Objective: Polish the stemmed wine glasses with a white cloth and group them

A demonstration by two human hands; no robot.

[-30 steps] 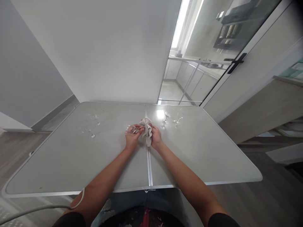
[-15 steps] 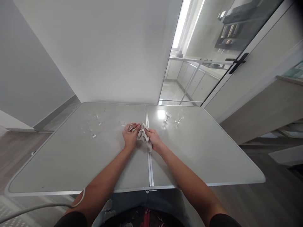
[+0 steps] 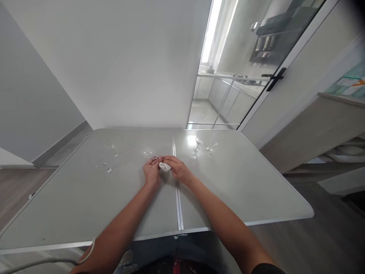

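Note:
My left hand is closed on a clear stemmed glass, whose round bowl shows faintly beyond the fingers. Fingers cover the rest of this glass. Bunched between both hands is a white cloth; my right hand grips it against the glass near the left fingertips. The two hands touch, close to the table's centre seam.
Two clear stemmed glasses, one beside another, are on the table's right half. Further clear glassware sits at left, its outlines hard to make out. The pale folding table meets a white wall; a cable hangs by my left arm.
My right hand has moved in against my left. The cloth, which hung loose before, is now bunched small around part of the glass. The camera view has shifted slightly.

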